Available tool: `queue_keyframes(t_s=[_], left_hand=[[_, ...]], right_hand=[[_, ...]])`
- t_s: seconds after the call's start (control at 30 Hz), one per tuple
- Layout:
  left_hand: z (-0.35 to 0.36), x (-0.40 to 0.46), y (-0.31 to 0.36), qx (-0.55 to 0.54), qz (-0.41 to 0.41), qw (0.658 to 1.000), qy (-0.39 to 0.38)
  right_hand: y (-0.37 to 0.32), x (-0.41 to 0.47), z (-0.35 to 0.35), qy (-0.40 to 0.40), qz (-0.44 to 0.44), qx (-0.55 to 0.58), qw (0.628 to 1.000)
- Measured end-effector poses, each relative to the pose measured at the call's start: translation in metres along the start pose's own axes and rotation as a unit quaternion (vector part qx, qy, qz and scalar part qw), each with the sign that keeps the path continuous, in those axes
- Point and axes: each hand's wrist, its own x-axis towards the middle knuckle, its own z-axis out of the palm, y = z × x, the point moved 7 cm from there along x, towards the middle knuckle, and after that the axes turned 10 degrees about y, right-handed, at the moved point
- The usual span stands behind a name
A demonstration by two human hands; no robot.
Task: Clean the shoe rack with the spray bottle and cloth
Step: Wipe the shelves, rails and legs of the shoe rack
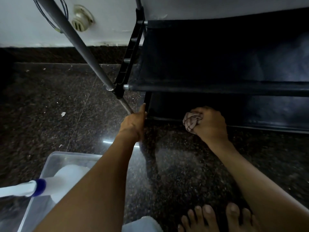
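The black fabric shoe rack (217, 64) fills the upper right, with a grey metal pole and black side frame at its left end. My left hand (133, 123) grips the lower part of that left frame post near the floor. My right hand (210, 123) holds a bunched pinkish checked cloth (192, 121) against the front edge of the bottom shelf. The white spray bottle (50, 183) with a blue collar lies in a clear plastic tub at the lower left, away from both hands.
The clear tub (50, 161) sits on the dark speckled granite floor (50, 106) at lower left. A white wall with a round fitting (82, 18) and hanging cables stands behind. My bare toes (217, 218) show at the bottom right. Small debris dots the floor.
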Motion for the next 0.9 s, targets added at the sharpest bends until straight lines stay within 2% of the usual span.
queue_keyframes(t_s=[0.1,0.2,0.33,0.47,0.67,0.8,0.9], left_hand=[[0.001,0.001,-0.001,0.014,-0.005,1.000,0.002],[0.000,-0.001,0.000,-0.006,-0.010,1.000,0.018],[-0.002,-0.003,-0.001,-0.041,-0.024,0.999,0.019],[-0.001,-0.004,-0.002,-0.029,-0.012,0.999,0.009],[-0.001,-0.001,0.000,-0.033,-0.015,0.999,0.003],[0.000,0.000,-0.001,-0.056,-0.022,0.998,0.004],[0.001,0.000,-0.001,-0.061,-0.024,0.998,0.007]], right_hand=[[-0.018,-0.001,0.009,0.001,-0.030,-0.014,0.999],[-0.069,0.000,0.041,-0.042,-0.085,-0.022,0.995],[-0.113,0.010,0.072,-0.075,-0.085,-0.030,0.993],[-0.083,0.000,0.053,-0.081,-0.103,-0.026,0.991],[0.003,0.001,-0.007,0.012,0.016,-0.022,1.000],[-0.010,0.004,-0.001,0.033,0.014,-0.045,0.998],[-0.051,0.000,0.032,0.004,-0.037,-0.034,0.999]])
